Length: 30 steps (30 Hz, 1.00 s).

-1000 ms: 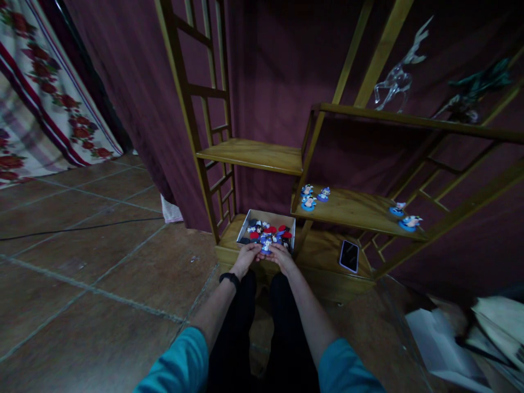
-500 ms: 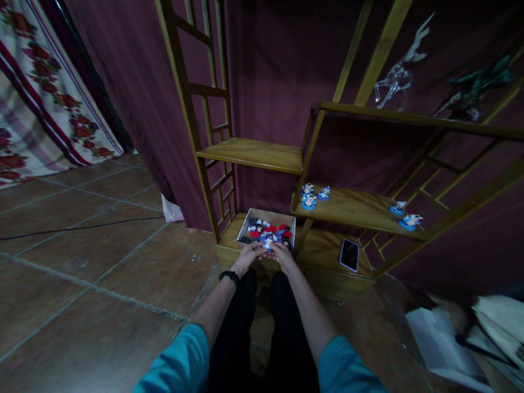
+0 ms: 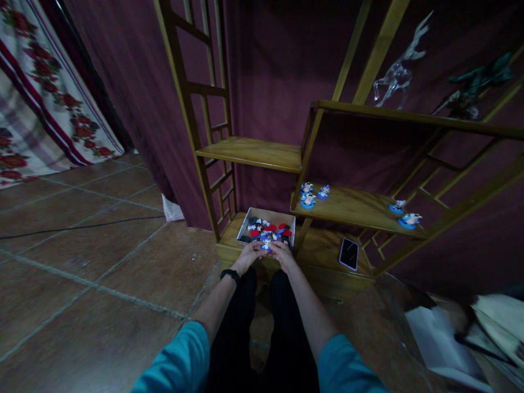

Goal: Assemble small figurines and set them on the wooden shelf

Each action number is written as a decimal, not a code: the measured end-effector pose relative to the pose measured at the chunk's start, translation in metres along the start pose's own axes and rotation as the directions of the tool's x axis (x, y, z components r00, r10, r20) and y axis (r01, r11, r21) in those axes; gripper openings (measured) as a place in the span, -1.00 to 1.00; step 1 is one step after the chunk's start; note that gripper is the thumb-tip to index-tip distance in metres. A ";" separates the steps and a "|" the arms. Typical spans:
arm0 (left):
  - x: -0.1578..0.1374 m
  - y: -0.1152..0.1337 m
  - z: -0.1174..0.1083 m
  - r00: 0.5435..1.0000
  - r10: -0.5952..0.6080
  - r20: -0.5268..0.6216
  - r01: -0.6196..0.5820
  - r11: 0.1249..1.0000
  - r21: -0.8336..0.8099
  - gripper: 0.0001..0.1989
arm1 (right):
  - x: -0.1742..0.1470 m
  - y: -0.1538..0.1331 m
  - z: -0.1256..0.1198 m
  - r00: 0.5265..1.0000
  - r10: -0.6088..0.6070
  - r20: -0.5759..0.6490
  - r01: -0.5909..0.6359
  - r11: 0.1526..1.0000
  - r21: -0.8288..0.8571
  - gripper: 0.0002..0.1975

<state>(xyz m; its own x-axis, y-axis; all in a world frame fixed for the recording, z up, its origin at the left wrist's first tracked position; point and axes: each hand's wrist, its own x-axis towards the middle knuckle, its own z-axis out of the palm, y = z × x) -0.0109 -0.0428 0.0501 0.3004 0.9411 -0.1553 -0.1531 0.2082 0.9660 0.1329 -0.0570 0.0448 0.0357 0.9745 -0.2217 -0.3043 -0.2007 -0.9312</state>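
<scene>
A small white and purple figurine [image 3: 266, 243] is pinched between my two hands, just in front of the near edge of an open box. My left hand [image 3: 249, 256], with a dark band at its wrist, has its fingers closed on the figurine's left side. From the right, my right hand [image 3: 282, 254] grips the same figurine. The shallow box [image 3: 292, 217] stands on the bottom shelf and holds several small pieces in red, black, white and purple. My fingers and the figurine hide part of its front wall.
Several figurines on round bases, one a purple figurine [image 3: 323, 192], stand on the middle-right shelf [image 3: 352, 209]. A phone [image 3: 349, 254] lies on the bottom shelf. Above are a clear deer ornament [image 3: 395, 79] and a dark green ornament [image 3: 475, 87]. A white box [image 3: 438, 338] is on the floor at right.
The figurine has shifted slightly left and up and looks turned a little between my fingers. Both hands keep hold of it.
</scene>
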 end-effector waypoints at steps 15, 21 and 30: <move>-0.001 0.000 0.001 1.000 0.026 -0.005 -0.025 1.000 0.007 -0.53 | 0.004 0.005 -0.003 1.000 -0.011 0.006 0.011 1.000 0.002 -0.66; -0.001 0.000 0.001 1.000 0.015 0.008 -0.015 1.000 0.025 -0.55 | 0.008 0.010 -0.005 1.000 -0.013 0.012 0.013 1.000 0.000 -0.65; 0.001 -0.002 0.000 1.000 -0.011 0.008 0.011 0.999 0.048 -0.51 | 0.004 0.007 -0.005 0.999 -0.023 0.024 0.023 1.000 0.021 -0.64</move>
<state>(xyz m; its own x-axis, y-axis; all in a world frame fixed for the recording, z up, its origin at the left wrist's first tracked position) -0.0106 -0.0417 0.0482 0.3096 0.9365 -0.1645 -0.1040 0.2053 0.9732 0.1351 -0.0553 0.0357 0.0197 0.9811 -0.1927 -0.3235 -0.1761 -0.9297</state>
